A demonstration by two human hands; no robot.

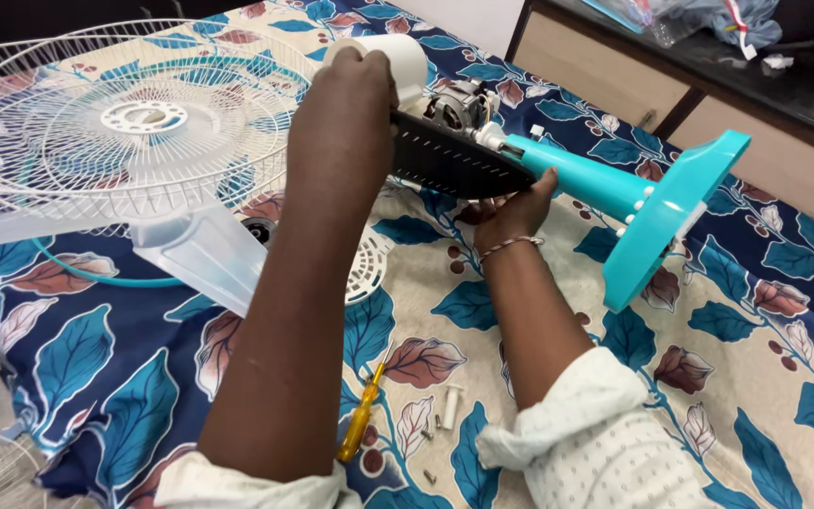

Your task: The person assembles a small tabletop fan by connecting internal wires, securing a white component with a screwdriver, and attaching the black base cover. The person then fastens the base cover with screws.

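A partly dismantled table fan lies on a bed covered by a blue leaf-patterned sheet (765, 415). My left hand (346, 113) grips the white motor housing (405, 58) from above. Beneath the exposed motor (459, 102), my right hand (512, 209) holds the dark perforated back cover (449, 165) by its lower edge. A turquoise stand neck (581, 179) runs right from the motor to the turquoise base (673, 217), which is tipped up on edge.
A white wire fan guard (124, 123) and translucent blades (200, 250) lie at left. A yellow-handled screwdriver (362, 419) and several loose screws (437, 415) rest on the sheet near my arms. A wooden cabinet (765, 104) with plastic bags stands at top right.
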